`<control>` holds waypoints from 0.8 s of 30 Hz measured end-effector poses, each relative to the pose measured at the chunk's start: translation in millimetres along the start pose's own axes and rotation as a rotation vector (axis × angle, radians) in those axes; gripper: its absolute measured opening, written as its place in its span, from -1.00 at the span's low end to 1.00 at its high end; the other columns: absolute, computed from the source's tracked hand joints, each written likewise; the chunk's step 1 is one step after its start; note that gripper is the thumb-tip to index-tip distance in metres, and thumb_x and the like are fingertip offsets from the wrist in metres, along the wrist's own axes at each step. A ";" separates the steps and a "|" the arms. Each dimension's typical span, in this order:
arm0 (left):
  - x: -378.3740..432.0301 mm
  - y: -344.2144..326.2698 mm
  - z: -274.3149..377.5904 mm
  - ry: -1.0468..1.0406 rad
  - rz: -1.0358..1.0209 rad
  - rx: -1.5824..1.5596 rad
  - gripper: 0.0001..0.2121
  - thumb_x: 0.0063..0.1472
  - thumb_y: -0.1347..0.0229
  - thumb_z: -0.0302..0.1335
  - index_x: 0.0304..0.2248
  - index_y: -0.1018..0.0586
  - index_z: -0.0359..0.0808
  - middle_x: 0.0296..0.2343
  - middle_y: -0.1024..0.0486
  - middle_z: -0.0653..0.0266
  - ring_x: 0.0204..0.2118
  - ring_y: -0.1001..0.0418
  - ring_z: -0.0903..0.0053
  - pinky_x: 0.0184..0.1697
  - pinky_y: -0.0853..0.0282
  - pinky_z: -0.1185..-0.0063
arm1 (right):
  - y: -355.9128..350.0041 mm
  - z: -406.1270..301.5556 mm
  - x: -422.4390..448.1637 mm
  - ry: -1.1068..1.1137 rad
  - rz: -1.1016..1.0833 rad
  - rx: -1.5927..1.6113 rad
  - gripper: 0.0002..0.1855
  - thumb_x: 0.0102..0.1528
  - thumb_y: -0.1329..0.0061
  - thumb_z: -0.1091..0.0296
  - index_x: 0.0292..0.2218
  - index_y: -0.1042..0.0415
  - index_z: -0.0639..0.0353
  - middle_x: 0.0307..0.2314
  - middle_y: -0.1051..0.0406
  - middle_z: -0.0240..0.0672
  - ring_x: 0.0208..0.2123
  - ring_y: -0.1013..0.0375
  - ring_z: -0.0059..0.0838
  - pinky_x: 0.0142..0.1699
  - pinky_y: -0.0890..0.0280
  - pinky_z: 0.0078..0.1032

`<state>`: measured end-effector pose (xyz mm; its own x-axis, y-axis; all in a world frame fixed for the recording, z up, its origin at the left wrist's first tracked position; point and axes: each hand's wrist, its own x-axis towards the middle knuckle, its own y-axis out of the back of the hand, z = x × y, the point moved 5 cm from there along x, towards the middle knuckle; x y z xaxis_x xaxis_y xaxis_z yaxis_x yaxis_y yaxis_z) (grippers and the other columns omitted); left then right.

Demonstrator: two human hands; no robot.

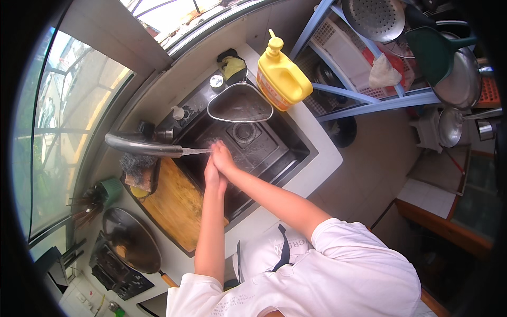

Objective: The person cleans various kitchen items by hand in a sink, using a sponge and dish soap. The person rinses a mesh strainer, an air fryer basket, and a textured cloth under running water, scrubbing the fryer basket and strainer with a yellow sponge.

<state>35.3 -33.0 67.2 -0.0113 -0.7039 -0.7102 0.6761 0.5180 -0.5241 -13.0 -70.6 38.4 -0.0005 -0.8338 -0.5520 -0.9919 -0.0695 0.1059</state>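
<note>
Under the running tap my left hand [212,173] and my right hand [223,157] are pressed together, palm against palm. Water streams from the metal faucet [158,149] onto the fingertips and splashes there. No object shows between the hands, though their inner sides are hidden. Below them lies the stainless steel sink [261,154], with a round drain [243,132] beyond the fingers. A triangular metal strainer basket [240,104] sits at the sink's far end, apart from both hands.
A yellow pump jug [283,81] stands on the right rim. To the left lie a wooden cutting board [172,202], a steel wool scourer [137,165] and a lidded wok [132,239]. A blue rack [348,99] with hanging ladles and pans stands at right.
</note>
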 end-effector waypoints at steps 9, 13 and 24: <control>7.9 6.3 9.6 -0.076 -0.011 0.063 -0.63 0.36 0.20 -0.31 0.06 -0.35 -0.31 0.00 -0.37 0.29 0.00 -0.34 0.47 0.06 -0.27 0.50 | -1.2 -16.8 -19.0 0.087 0.041 0.115 -0.45 0.20 0.36 0.24 0.08 -0.18 0.52 0.12 -0.10 0.19 0.24 0.01 -0.01 0.30 0.10 -0.35; 28.2 53.6 10.9 0.011 -0.062 0.046 -0.58 0.34 0.22 -0.18 0.09 -0.33 -0.18 0.07 -0.31 0.34 0.09 -0.28 0.45 0.08 -0.21 0.44 | -27.8 -14.7 -31.1 0.122 0.246 -0.043 -0.44 0.21 0.31 0.08 0.07 -0.28 0.33 0.08 -0.20 0.10 0.21 -0.06 -0.03 0.26 0.02 -0.42; 15.8 44.3 32.5 -0.017 -0.009 -0.070 -0.35 0.25 0.32 0.19 -0.01 -0.35 -0.23 -0.10 -0.39 0.31 -0.04 -0.35 0.45 0.08 -0.21 0.49 | -15.1 -47.9 -57.3 0.416 0.087 -0.051 -0.63 0.07 0.13 0.43 -0.06 -0.42 0.23 -0.17 -0.43 -0.01 -0.04 -0.40 -0.12 0.05 -0.24 -0.38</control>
<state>89.0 -36.9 48.1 -0.0038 -0.7165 -0.6976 0.6229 0.5441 -0.5621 8.1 -48.0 108.0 -0.0222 -0.9869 -0.1597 -0.9829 -0.0077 0.1842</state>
